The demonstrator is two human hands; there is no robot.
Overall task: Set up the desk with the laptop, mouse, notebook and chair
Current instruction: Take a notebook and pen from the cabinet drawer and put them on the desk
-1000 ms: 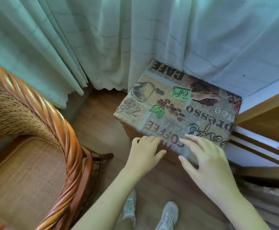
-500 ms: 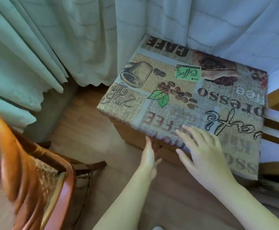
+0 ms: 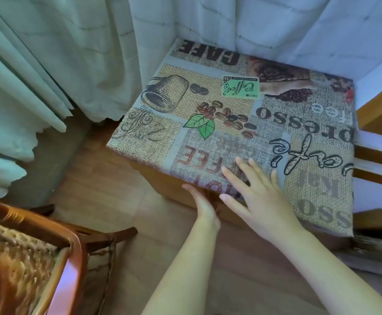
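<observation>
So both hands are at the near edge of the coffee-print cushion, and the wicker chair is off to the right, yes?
Not quite: the head view shows the wicker chair on the left. Both the left hand and right hand are indeed at the near edge of the coffee-print cushion.

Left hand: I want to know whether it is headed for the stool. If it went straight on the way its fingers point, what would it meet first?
Probably the near edge of the coffee-print cushion; the left hand is already right at it, though depth is unclear.
</observation>
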